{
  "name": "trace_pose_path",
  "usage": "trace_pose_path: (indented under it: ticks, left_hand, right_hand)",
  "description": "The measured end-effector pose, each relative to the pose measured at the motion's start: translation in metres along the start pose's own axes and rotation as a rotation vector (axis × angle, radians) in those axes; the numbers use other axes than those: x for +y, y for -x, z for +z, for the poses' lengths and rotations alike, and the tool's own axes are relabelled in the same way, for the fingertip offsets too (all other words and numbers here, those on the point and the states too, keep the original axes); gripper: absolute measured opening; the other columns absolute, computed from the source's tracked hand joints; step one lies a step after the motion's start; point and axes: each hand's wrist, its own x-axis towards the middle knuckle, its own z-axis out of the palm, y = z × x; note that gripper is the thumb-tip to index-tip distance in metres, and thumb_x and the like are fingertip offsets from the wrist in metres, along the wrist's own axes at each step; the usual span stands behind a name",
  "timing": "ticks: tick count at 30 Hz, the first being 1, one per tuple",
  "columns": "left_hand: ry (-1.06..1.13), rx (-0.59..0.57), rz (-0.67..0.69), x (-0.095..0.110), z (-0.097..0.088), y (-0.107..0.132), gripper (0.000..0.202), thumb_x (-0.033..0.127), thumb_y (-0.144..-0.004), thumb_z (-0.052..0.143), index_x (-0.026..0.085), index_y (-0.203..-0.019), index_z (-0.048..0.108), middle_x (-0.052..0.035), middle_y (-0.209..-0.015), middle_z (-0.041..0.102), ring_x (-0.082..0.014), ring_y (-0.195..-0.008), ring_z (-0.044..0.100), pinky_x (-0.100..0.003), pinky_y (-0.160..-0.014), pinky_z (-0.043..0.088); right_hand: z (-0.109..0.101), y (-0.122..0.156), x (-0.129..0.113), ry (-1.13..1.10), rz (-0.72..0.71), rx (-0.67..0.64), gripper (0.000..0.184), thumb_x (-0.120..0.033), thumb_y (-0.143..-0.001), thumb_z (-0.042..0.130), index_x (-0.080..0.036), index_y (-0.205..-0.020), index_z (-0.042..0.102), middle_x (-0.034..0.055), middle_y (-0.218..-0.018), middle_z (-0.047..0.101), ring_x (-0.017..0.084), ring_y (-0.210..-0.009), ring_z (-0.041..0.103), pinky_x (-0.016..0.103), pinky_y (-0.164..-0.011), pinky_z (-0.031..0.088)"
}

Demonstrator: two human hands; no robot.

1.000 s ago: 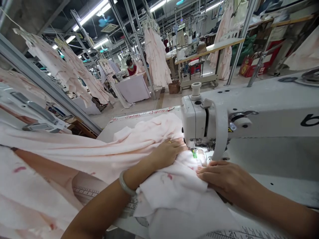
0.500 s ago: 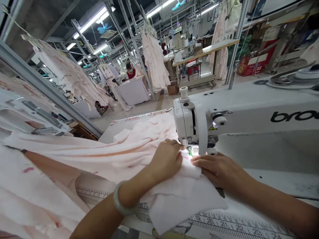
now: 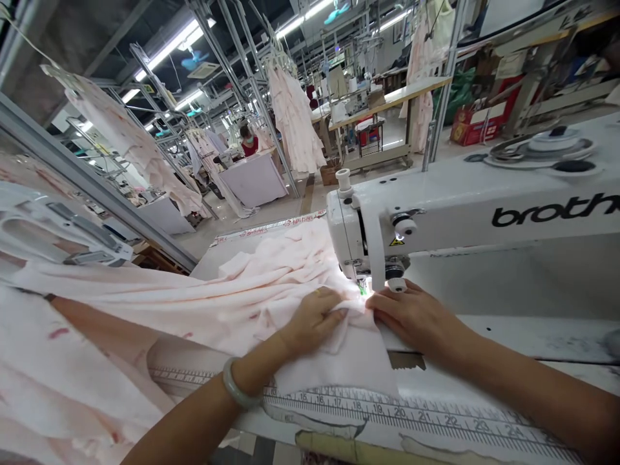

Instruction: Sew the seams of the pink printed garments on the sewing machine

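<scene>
Pale pink fabric [image 3: 290, 258] lies bunched on the bed of a white sewing machine [image 3: 436, 200], its front flap hanging flat toward the table edge. Just left of the lit needle area, my left hand [image 3: 312, 323] is closed on a fold of this fabric, thumb against fingers. My right hand [image 3: 411, 316] sits right of the needle, its fingertips pressed together at the fabric's edge; the fingertips are partly hidden by the machine's parts. A pale bangle [image 3: 237, 385] rings my left wrist.
A printed ruler strip [image 3: 387, 408] runs along the table's front. More pink fabric [image 3: 58, 374] drapes at the left, near white plastic hangers [image 3: 68, 223]. A metal post [image 3: 440, 84] stands behind the machine. Farther off, a person [image 3: 249, 141] sits among hanging garments [image 3: 293, 116].
My left hand has slid slightly left and down, its fingers flatter on the fabric. The front flap now lies smoother and its edge has shifted left. The view has turned slightly right.
</scene>
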Motion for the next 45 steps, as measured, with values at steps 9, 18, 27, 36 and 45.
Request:
trace_pose_path:
  ticks: [9,18,27,36,45]
  left_hand:
    - [-0.031,-0.035,-0.318,0.052,-0.014,-0.021,0.039,0.042,-0.102,0.047,0.023,-0.069,0.038,0.0001,-0.072,0.05,-0.0182,-0.072,0.05,-0.031,-0.069,0.038]
    - [-0.494,-0.019,-0.252,0.028,0.028,-0.005,0.029,0.043,-0.11,0.045,0.023,-0.092,0.056,-0.0075,-0.087,0.072,-0.0254,-0.083,0.068,-0.035,-0.072,0.047]
    - [-0.334,-0.057,-0.283,0.033,0.009,-0.015,0.025,0.027,-0.099,0.056,0.023,-0.075,0.049,0.0009,-0.072,0.063,-0.0183,-0.067,0.058,-0.03,-0.062,0.037]
    - [-0.413,-0.028,-0.178,0.042,0.023,-0.012,0.022,0.036,-0.096,0.068,0.022,-0.082,0.058,-0.0029,-0.083,0.068,-0.023,-0.078,0.066,-0.034,-0.069,0.047]
    - [-0.803,0.129,0.341,0.034,0.028,0.002,0.009,0.011,-0.098,0.062,0.018,-0.093,0.066,-0.0041,-0.085,0.069,-0.0209,-0.074,0.062,-0.035,-0.067,0.046]
  right_hand:
    - [-0.004,0.001,0.002,0.099,-0.218,-0.002,0.027,-0.001,-0.102,0.052,-0.02,-0.103,0.071,0.0043,-0.093,0.073,0.022,-0.084,0.065,0.039,-0.093,0.043]
    - [-0.012,0.008,0.008,-0.022,-0.249,-0.074,0.022,-0.007,-0.102,0.055,-0.02,-0.108,0.071,0.0026,-0.093,0.07,0.021,-0.085,0.062,0.038,-0.091,0.043]
    - [-0.027,0.007,0.004,-0.152,-0.17,-0.153,0.032,-0.007,-0.103,0.049,-0.023,-0.116,0.073,0.0022,-0.094,0.072,0.021,-0.083,0.063,0.04,-0.09,0.045]
    - [-0.02,0.019,0.009,-0.271,-0.166,-0.194,0.029,-0.01,-0.106,0.048,-0.025,-0.117,0.07,0.003,-0.108,0.076,0.023,-0.096,0.067,0.04,-0.095,0.046]
    - [-0.023,0.015,0.003,-0.224,-0.182,-0.084,0.032,-0.001,-0.092,0.056,-0.024,-0.109,0.07,0.0005,-0.094,0.074,0.022,-0.085,0.065,0.039,-0.092,0.044]
